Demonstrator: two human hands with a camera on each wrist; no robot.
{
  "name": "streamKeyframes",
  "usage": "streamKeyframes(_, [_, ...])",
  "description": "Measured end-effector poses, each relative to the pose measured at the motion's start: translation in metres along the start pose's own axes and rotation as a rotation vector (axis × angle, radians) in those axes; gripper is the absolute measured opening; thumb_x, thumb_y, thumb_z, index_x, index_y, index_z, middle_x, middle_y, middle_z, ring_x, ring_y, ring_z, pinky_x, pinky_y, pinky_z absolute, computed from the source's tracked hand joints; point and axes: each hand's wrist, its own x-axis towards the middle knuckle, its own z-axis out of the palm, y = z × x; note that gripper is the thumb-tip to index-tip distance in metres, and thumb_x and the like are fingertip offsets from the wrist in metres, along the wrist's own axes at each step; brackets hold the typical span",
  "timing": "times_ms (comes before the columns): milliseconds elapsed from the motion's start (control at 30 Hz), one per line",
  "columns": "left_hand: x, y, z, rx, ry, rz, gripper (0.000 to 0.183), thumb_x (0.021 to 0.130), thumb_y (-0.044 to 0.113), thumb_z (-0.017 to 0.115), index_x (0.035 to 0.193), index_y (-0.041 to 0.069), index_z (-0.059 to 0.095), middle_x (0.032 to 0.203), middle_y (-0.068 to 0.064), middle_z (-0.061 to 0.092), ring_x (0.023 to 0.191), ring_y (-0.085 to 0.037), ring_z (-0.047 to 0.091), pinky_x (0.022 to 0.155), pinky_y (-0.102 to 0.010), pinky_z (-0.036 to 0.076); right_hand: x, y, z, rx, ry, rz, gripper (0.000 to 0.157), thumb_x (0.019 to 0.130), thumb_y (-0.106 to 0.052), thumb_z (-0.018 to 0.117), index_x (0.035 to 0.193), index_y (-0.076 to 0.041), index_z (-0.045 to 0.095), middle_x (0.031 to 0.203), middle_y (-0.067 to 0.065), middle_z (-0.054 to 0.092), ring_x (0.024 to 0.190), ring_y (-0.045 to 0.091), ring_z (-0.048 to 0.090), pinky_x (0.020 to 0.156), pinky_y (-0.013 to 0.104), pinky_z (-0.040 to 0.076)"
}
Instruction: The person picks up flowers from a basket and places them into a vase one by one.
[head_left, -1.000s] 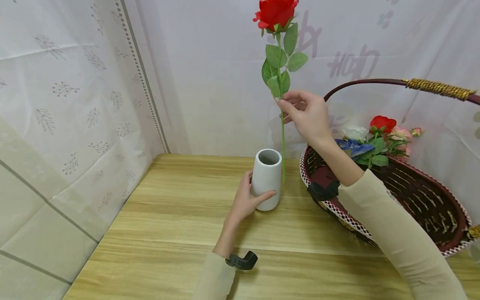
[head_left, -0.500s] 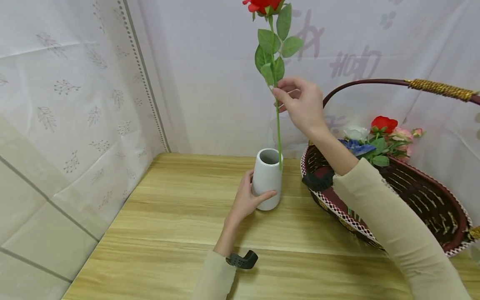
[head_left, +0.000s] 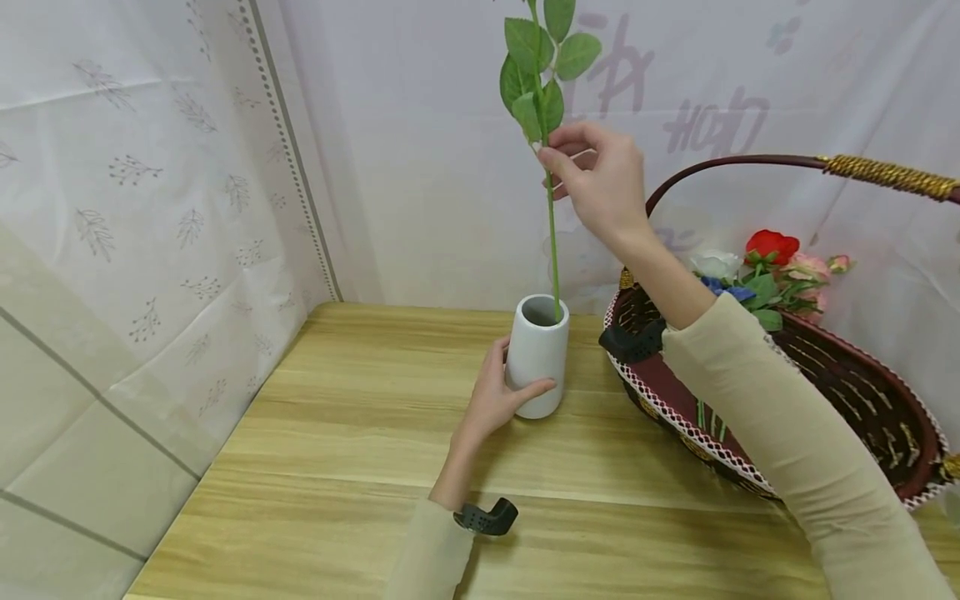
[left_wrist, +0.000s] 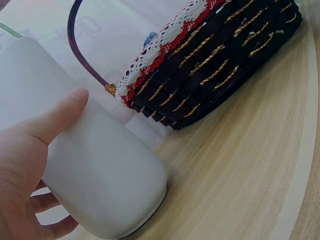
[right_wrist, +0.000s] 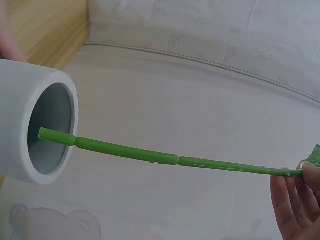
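Note:
A white vase (head_left: 537,358) stands upright on the wooden table (head_left: 360,417). My left hand (head_left: 497,393) grips its lower body, thumb across the front, as the left wrist view also shows. Above it, my right hand (head_left: 603,179) pinches the green stem of an artificial rose (head_left: 553,242) just under its leaves; the red bloom is out of the head view now. In the right wrist view, the cut end of the stem (right_wrist: 52,136) sits at the mouth of the vase (right_wrist: 70,105), overlapping the dark opening.
Right of the vase stands a dark woven basket (head_left: 862,392) with lace trim and a tall arched handle (head_left: 742,160). Red, white, blue and pink artificial flowers (head_left: 772,250) lie in it, partly behind my right forearm. A printed white curtain (head_left: 420,150) hangs behind the table.
My right hand has moved up and left with the rose, bringing the stem's lower end from beside the vase to its mouth. The left hand keeps its hold on the vase.

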Motion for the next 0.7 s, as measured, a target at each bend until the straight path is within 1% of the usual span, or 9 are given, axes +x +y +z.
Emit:
streamKeyframes(167, [0.001, 0.0, 0.0, 0.012, 0.007, 0.003, 0.085, 0.079, 0.036, 0.089, 0.147, 0.019, 0.04, 0.138, -0.003, 0.051, 0.126, -0.02, 0.05, 0.102, -0.047, 0.044, 0.0, 0.002, 0.003, 0.0, -0.012, -0.008, 0.015, 0.094, -0.009, 0.072, 0.103, 0.004, 0.07, 0.088, 0.011, 0.069, 0.065, 0.015, 0.067, 0.063, 0.026, 0.058])
streamKeyframes(267, [0.0, 0.001, 0.0, 0.017, 0.006, -0.004, 0.085, 0.079, 0.036, 0.089, 0.147, 0.02, 0.04, 0.138, -0.002, 0.051, 0.126, -0.019, 0.05, 0.102, -0.046, 0.044, -0.001, 0.004, 0.005, -0.003, -0.025, -0.008, 0.016, 0.095, -0.009, 0.072, 0.103, 0.004, 0.07, 0.089, 0.012, 0.069, 0.065, 0.015, 0.067, 0.064, 0.027, 0.058])
streamKeyframes(467, [0.0, 0.002, -0.001, 0.012, 0.001, -0.001, 0.085, 0.079, 0.036, 0.089, 0.147, 0.02, 0.039, 0.138, -0.003, 0.051, 0.125, -0.019, 0.05, 0.101, -0.047, 0.045, -0.005, 0.008, 0.008, -0.045, -0.054, -0.025, 0.016, 0.096, -0.012, 0.07, 0.104, 0.002, 0.07, 0.091, 0.013, 0.069, 0.067, 0.015, 0.068, 0.066, 0.029, 0.059])
streamKeyframes(533, [0.0, 0.001, -0.001, 0.009, 0.0, 0.007, 0.084, 0.08, 0.035, 0.088, 0.147, 0.019, 0.04, 0.138, -0.004, 0.051, 0.125, -0.021, 0.05, 0.101, -0.048, 0.045, -0.007, 0.011, 0.009, -0.056, -0.063, -0.026, 0.016, 0.097, -0.013, 0.07, 0.104, 0.001, 0.07, 0.091, 0.013, 0.069, 0.067, 0.015, 0.068, 0.066, 0.028, 0.059])
streamKeyframes(700, [0.0, 0.0, -0.001, 0.015, -0.001, 0.007, 0.085, 0.08, 0.035, 0.088, 0.147, 0.019, 0.039, 0.138, -0.003, 0.051, 0.126, -0.02, 0.05, 0.102, -0.047, 0.045, -0.011, 0.018, 0.01, -0.075, -0.09, -0.021, 0.017, 0.097, -0.013, 0.07, 0.107, 0.001, 0.07, 0.093, 0.016, 0.07, 0.067, 0.014, 0.068, 0.067, 0.028, 0.059])
